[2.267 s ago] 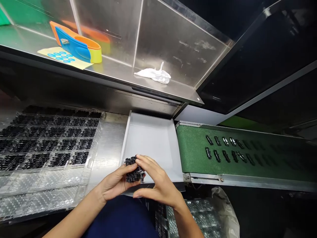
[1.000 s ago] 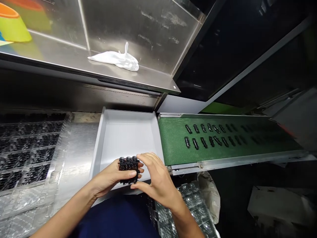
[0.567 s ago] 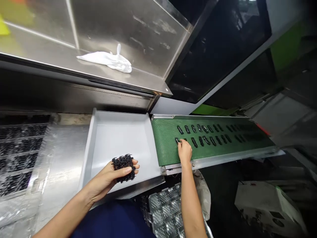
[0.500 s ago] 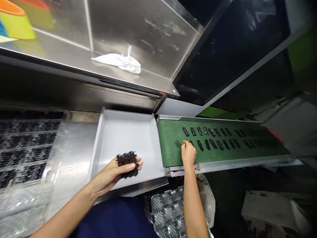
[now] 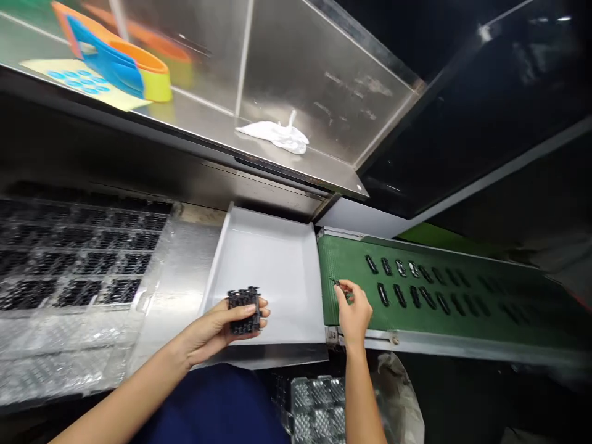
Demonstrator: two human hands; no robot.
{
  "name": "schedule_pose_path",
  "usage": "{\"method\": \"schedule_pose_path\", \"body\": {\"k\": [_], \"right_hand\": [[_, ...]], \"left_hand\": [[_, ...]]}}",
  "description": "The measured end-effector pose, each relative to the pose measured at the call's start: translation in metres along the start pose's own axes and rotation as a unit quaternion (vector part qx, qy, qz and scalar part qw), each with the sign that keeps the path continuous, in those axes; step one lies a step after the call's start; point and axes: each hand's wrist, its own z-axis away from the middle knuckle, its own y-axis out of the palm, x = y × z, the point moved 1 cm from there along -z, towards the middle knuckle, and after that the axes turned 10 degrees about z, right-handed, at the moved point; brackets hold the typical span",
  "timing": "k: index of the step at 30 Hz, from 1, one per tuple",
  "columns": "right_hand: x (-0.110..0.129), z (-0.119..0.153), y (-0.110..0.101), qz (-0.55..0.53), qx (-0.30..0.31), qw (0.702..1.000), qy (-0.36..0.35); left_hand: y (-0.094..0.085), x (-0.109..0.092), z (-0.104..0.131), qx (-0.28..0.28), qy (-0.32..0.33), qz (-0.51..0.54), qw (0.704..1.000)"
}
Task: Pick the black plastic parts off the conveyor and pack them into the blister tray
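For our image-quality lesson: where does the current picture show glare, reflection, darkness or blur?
Head view: glare on the clear tray; head view: the steel panel mirrors orange; head view: farther black parts on the green belt fade into dark blur.

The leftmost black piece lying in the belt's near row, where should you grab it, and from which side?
I'd pinch the black piece by its long edges, around the middle, coming from above and left. It's long and narrow, lying on the green belt, and its row neighbour sits to its right.
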Motion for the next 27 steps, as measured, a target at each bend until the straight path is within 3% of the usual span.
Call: {"method": "schedule_pose_path", "body": {"k": [3, 6, 8, 13, 16, 20, 23, 27], "right_hand": [[0.070, 0.024, -0.008, -0.180, 0.042, 0.978, -0.097], [0.129, 0.045, -0.016, -0.345, 0.117, 0.897, -0.249], [0.151, 0.053, -0.017, -0.352, 0.158, 0.868, -0.314], [0.172, 0.058, -0.012, -0.277, 0.161, 0.883, -0.343], [0.184, 0.058, -0.007, -0.288, 0.204, 0.874, -0.334], [0.197, 0.054, -0.006, -0.317, 0.271, 0.846, -0.333], [0.203, 0.049, -0.008, -0.316, 0.300, 0.813, -0.387], [0.213, 0.047, -0.009, -0.275, 0.323, 0.781, -0.459]], "left_hand": [[0.002, 0.002, 0.009, 0.004, -0.039, 0.022, 0.999], [-0.004, 0.002, 0.020, 0.003, -0.030, 0.049, 0.998], [-0.010, -0.001, 0.029, -0.009, 0.010, 0.062, 0.998], [-0.023, -0.012, 0.052, -0.069, 0.172, -0.032, 0.982], [-0.029, -0.014, 0.062, -0.101, 0.223, -0.074, 0.967], [-0.039, -0.014, 0.073, -0.079, 0.190, -0.029, 0.978], [-0.048, -0.017, 0.080, -0.048, 0.155, -0.021, 0.987], [-0.054, -0.023, 0.090, -0.037, 0.156, -0.054, 0.986]]}}
